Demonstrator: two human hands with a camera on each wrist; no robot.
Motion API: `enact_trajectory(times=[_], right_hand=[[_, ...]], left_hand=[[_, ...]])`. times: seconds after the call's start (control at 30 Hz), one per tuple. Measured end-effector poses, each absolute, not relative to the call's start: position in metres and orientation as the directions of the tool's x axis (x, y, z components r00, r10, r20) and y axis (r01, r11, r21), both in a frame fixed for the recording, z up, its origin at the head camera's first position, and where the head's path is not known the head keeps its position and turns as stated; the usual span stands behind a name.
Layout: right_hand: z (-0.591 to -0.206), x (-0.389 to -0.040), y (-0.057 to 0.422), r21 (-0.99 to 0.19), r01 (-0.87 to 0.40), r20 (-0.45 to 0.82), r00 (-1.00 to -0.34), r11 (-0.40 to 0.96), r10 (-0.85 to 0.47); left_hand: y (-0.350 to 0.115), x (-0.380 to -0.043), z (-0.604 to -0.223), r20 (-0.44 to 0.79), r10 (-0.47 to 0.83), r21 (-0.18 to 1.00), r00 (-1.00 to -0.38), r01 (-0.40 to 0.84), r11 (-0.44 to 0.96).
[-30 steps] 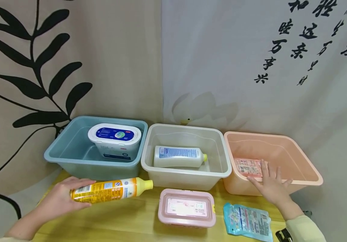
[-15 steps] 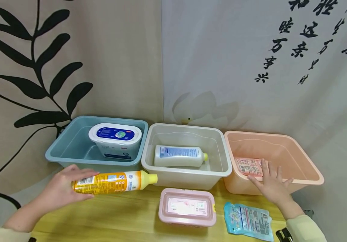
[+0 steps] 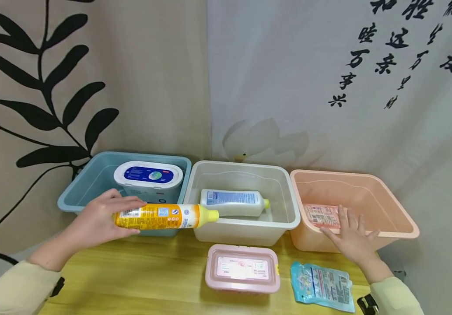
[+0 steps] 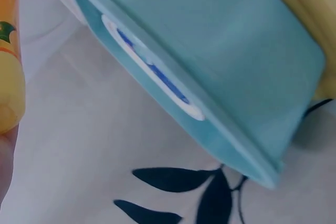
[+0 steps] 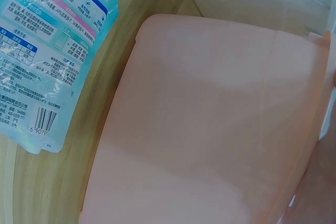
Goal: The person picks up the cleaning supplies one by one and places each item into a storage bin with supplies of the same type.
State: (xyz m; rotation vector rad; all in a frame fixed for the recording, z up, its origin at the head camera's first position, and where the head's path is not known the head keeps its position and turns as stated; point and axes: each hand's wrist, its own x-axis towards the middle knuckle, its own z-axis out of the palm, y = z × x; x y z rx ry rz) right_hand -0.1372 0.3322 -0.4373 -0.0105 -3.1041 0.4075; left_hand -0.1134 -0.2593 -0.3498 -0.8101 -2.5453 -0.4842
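Note:
My left hand [image 3: 103, 218] grips a yellow bottle [image 3: 156, 217] with a pale yellow cap, lying sideways in the air. In the head view the bottle overlaps the front of the blue bin [image 3: 68, 203], and its cap overlaps the near rim of the white bin [image 3: 245, 224]. Part of the bottle [image 4: 9, 77] shows at the left edge of the left wrist view. My right hand [image 3: 353, 240] rests with spread fingers on the near rim of the peach bin [image 3: 312, 239]. Behind its fingers lies a pink packet [image 3: 321, 215], partly covered by them.
A white tub [image 3: 147, 177] with a blue label stands in the blue bin. Inside the white bin lies a white bottle [image 3: 229, 203]. On the wooden table [image 3: 143, 280] are a pink lidded box [image 3: 243, 269] and a light blue pouch [image 3: 322, 287]. A curtain [image 3: 162, 87] hangs behind.
My left hand has lifted the yellow bottle and carried it up and to the right, from before the blue bin to near the white bin. My right hand has stayed in place.

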Motion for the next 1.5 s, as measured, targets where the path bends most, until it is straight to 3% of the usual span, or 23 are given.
enact_trajectory(times=[0.27,0.6,0.87,1.07,1.33,1.5], right_hand=[[-0.437,-0.138,0.332,-0.249,0.009,0.022,-1.000,0.968,0.015],[-0.435,-0.137,0.331,-0.247,0.016,-0.006,-1.000,0.969,0.015],[-0.436,-0.136,0.332,-0.249,0.020,0.003,-1.000,0.968,0.022],[-0.436,-0.137,0.332,-0.243,0.018,0.009,-1.000,0.970,0.021],[-0.437,-0.137,0.332,-0.245,0.022,0.009,-1.000,0.969,0.025],[-0.438,-0.136,0.333,-0.239,0.020,0.013,-1.000,0.971,0.024]], left_hand=[[-0.230,-0.141,-0.334,0.531,0.541,0.073,-0.653,0.671,0.738],[-0.190,-0.174,-0.322,0.382,0.567,0.115,-0.730,0.646,0.755],[-0.156,-0.206,-0.319,0.364,0.608,0.108,-0.705,0.681,0.725],[-0.133,-0.225,-0.322,0.314,0.600,0.156,-0.736,0.663,0.732],[-0.103,-0.245,-0.336,0.287,0.638,0.108,-0.714,0.686,0.720],[-0.088,-0.254,-0.350,0.256,0.619,0.125,-0.743,0.660,0.741]])
